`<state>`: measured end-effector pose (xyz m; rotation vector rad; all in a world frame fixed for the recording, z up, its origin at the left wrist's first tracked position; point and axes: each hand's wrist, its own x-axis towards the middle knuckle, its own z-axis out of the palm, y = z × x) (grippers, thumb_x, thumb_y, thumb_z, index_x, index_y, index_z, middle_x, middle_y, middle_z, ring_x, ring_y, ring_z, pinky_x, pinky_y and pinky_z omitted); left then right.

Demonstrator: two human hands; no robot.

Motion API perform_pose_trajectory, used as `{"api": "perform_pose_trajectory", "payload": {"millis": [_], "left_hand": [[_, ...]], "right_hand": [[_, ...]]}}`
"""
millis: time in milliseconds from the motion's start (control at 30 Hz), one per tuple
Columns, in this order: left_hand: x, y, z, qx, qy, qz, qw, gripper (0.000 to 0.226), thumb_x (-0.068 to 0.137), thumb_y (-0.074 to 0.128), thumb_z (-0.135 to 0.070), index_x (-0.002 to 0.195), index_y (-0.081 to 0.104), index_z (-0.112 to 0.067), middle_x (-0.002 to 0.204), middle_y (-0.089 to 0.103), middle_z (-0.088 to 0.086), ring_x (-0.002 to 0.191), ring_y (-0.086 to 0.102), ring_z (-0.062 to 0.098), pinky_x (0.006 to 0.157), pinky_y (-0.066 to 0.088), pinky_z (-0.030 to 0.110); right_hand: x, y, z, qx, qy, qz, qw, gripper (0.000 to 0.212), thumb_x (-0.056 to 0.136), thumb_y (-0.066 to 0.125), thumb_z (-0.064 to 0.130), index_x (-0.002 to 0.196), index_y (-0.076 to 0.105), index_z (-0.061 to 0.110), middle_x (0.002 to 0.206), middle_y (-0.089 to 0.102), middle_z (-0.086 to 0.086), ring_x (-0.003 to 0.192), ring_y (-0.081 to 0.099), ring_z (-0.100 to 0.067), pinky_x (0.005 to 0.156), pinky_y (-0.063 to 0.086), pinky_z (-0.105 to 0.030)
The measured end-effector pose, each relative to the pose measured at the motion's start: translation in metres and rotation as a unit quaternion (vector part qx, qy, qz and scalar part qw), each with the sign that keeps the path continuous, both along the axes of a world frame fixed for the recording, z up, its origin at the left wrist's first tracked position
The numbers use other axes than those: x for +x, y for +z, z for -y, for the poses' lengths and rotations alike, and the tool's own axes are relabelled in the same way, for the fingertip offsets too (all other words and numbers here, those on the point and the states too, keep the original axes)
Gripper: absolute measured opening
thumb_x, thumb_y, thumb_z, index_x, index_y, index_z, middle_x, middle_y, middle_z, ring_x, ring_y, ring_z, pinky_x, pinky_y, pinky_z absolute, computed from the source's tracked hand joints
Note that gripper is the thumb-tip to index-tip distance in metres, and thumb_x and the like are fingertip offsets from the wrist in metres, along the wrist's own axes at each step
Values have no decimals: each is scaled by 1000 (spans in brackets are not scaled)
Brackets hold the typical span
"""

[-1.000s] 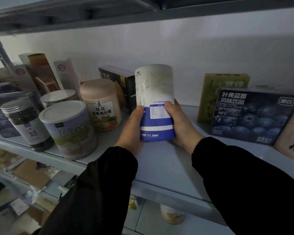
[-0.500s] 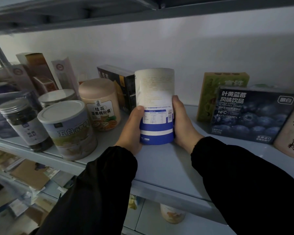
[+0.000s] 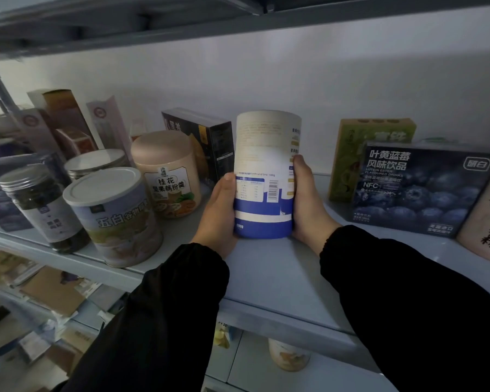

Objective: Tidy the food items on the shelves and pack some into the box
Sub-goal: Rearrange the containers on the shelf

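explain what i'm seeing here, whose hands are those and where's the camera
No machine here: a person wears one camera on the head, looking forward and down, so you see their own arms in black sleeves. The left hand and right hand grip a white and blue canister upright between them, its base at the grey shelf. To its left stand a black box, a pink jar, a white-lidded tin and a dark jar; to its right a green box and a blueberry drink box.
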<state>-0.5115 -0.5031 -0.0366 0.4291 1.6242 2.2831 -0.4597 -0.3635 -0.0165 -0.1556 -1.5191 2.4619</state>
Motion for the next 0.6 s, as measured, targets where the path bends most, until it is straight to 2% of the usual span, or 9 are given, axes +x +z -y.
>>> {"api": "perform_pose_trajectory", "payload": {"millis": [67, 133, 267, 300, 367, 467, 500, 600], "left_hand": [[-2, 0, -2, -8, 9, -10, 1000, 49, 103, 49, -55, 135, 61, -20, 123, 75, 9, 114, 72, 31, 103, 53, 61], [0, 1, -3, -5, 3, -10, 1000, 49, 99, 55, -53, 135, 60, -20, 124, 75, 9, 114, 72, 32, 101, 54, 62], [6, 2, 1, 17, -20, -7, 1000, 60, 86, 67, -51, 136, 58, -19, 122, 75, 9, 110, 73, 30, 91, 60, 51], [9, 4, 3, 30, -27, 3, 999, 56, 88, 66, -55, 131, 63, -19, 118, 77, 8, 107, 74, 29, 86, 62, 47], [11, 5, 6, 47, -48, 30, 997, 52, 87, 51, -62, 112, 74, -23, 107, 80, 6, 94, 77, 23, 76, 64, 39], [12, 5, 8, 58, -77, 43, 994, 54, 80, 46, -64, 91, 85, -29, 106, 80, 4, 93, 78, 21, 74, 64, 36], [12, 5, 8, 57, -70, 37, 995, 54, 79, 47, -64, 95, 85, -29, 109, 80, 4, 97, 77, 21, 76, 64, 36], [11, 5, 7, 44, -25, 14, 999, 64, 85, 49, -65, 128, 70, -23, 124, 75, 8, 114, 72, 28, 91, 60, 44]], "right_hand": [[-2, 0, 0, 9, -19, -6, 1000, 52, 103, 40, 62, 110, 69, 20, 101, 80, -7, 86, 77, -24, 82, 62, -40], [-3, 0, 0, 24, -25, -9, 999, 51, 104, 40, 61, 115, 67, 20, 105, 80, -8, 90, 77, -26, 84, 62, -42], [0, 1, 1, 43, 7, -16, 999, 53, 101, 42, 62, 121, 68, 20, 111, 79, -10, 94, 76, -27, 84, 63, -41], [2, 1, 0, 36, 20, -19, 999, 56, 97, 44, 63, 120, 69, 19, 111, 79, -11, 95, 76, -27, 84, 63, -40], [5, 1, 0, 22, 45, -24, 998, 64, 85, 47, 69, 119, 71, 20, 114, 78, -11, 100, 76, -29, 86, 63, -41], [6, 0, 1, -8, 82, -28, 996, 69, 79, 45, 72, 116, 73, 21, 114, 78, -11, 99, 76, -28, 86, 62, -42], [6, 0, 2, -18, 87, -27, 996, 69, 79, 45, 72, 116, 73, 21, 115, 77, -12, 99, 76, -28, 88, 61, -43], [1, -3, 1, -17, 72, -28, 997, 70, 87, 41, 73, 122, 71, 20, 122, 75, -14, 107, 73, -30, 98, 57, -48]]}}
